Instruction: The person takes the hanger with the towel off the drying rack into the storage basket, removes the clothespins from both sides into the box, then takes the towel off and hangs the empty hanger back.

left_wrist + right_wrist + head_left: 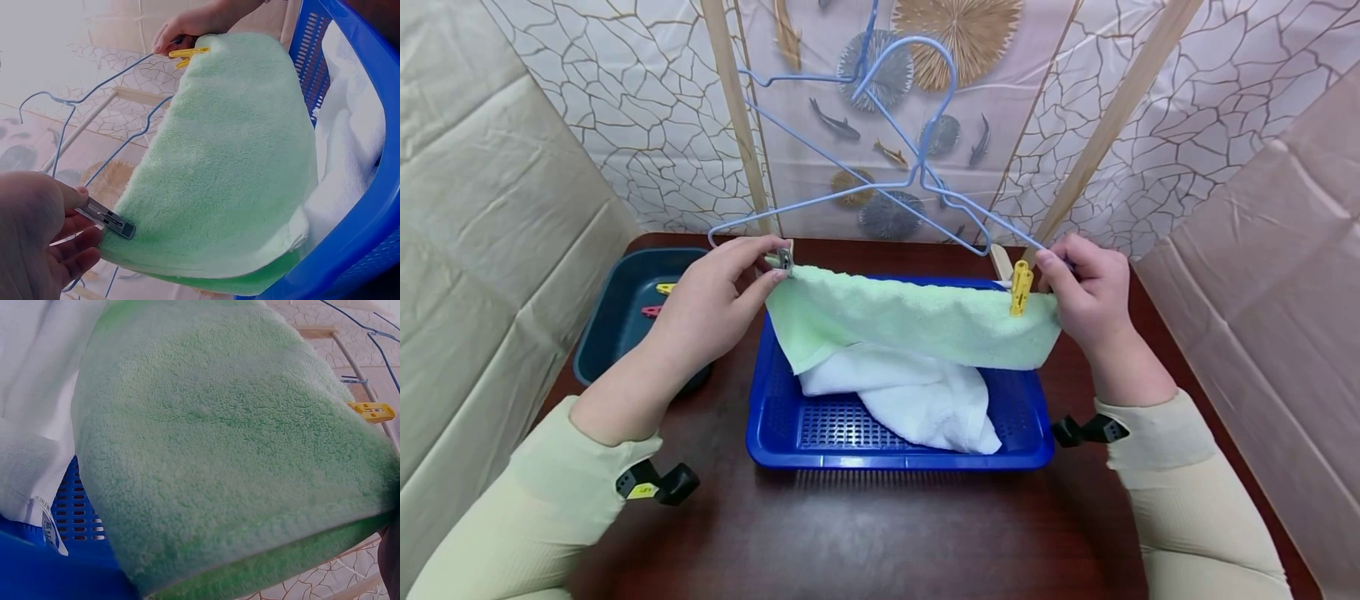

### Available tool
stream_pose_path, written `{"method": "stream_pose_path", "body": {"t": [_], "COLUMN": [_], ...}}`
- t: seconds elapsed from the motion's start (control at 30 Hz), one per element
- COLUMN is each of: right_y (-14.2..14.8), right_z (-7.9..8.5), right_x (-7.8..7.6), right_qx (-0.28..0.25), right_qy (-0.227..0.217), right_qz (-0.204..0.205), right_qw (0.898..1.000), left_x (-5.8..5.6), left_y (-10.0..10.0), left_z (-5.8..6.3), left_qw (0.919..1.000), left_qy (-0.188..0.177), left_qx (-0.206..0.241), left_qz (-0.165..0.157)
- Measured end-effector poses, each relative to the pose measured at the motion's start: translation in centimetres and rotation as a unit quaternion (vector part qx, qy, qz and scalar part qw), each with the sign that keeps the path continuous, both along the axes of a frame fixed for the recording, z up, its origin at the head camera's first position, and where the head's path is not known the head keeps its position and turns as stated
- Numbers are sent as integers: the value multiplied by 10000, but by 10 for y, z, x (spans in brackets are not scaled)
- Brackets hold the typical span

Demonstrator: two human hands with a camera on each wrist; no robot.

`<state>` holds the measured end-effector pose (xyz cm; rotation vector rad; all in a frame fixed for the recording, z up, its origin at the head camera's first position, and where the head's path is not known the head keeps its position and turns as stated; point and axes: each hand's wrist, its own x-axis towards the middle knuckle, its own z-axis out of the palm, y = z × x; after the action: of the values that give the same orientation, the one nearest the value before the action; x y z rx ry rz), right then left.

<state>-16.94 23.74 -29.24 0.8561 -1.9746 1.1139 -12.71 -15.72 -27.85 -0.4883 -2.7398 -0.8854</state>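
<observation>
A light green towel (917,321) is draped along the bottom of a blue hanger (820,198) above the blue basket. My left hand (718,287) pinches a grey clothespin (109,217) at the towel's left upper corner; its jaws are over the towel's edge in the left wrist view. At the other end, my right hand (1093,287) grips the hanger's right corner beside the towel. A yellow clothespin (1020,287) clips the towel's upper edge near that hand. In the right wrist view the towel (219,425) fills most of the picture, and the right hand is mostly out of it.
The blue basket (898,461) stands on a dark wooden table (880,533), with a white towel (925,400) inside. To its left, a dark teal tray (597,333) holds yellow and pink clothespins (652,311). A second blue hanger (820,152) hangs behind, near a wooden frame (737,108).
</observation>
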Motion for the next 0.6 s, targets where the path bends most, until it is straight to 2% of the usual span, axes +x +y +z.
{"method": "stream_pose_path", "body": {"t": [0.23,0.5,0.6], "right_y": [1,2,2], "right_z": [-1,-2,-3], "right_x": [0,1,1], "right_qx": [29,55,75], "right_qy": [7,13,4], "right_qz": [-77,-91,-111], "right_qw": [10000,9999,9999], "left_x": [1,2,0], "left_y": [-1,-2,-3], "left_z": [0,-2,-4], "left_qw": [9996,9985,9973], "left_qy": [268,396,545], "left_qx": [10,266,339], "left_qz": [78,262,347]}}
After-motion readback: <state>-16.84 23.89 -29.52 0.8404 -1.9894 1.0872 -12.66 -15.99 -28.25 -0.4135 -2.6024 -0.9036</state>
